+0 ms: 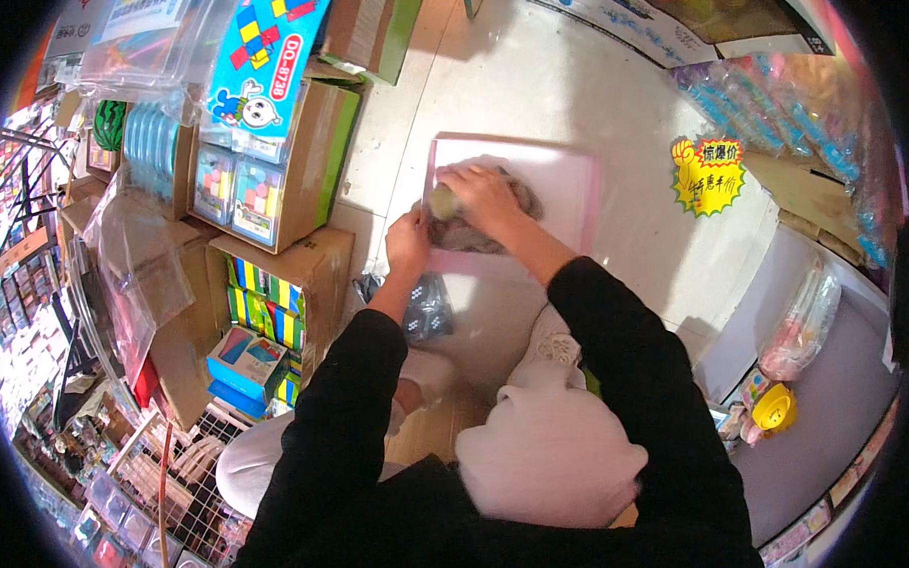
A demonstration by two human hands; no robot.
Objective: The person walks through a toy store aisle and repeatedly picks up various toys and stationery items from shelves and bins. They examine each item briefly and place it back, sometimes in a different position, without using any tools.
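On the floor in front of me lies a shallow white tray with a pink rim (590, 194). A grey-brown mottled mound (466, 236) sits in its left half; whether it is fur, sand or something else I cannot tell. My right hand (486, 197) reaches over this mound, its fingers curled on a pale yellow-green rounded lump (443, 203). At the tray's left edge my left hand (408, 240) is closed, with its fingertips at the rim. A dark, shiny plastic bag (429, 308) with light spots lies just below the left hand, near my feet.
Stacked cardboard boxes (324, 149) of packaged toys rise on the left, with an open carton (340, 265) below them. A wire rack (203, 456) stands at lower left. On the right are a grey padded seat (820, 437), a yellow toy (774, 407) and bagged goods (802, 321).
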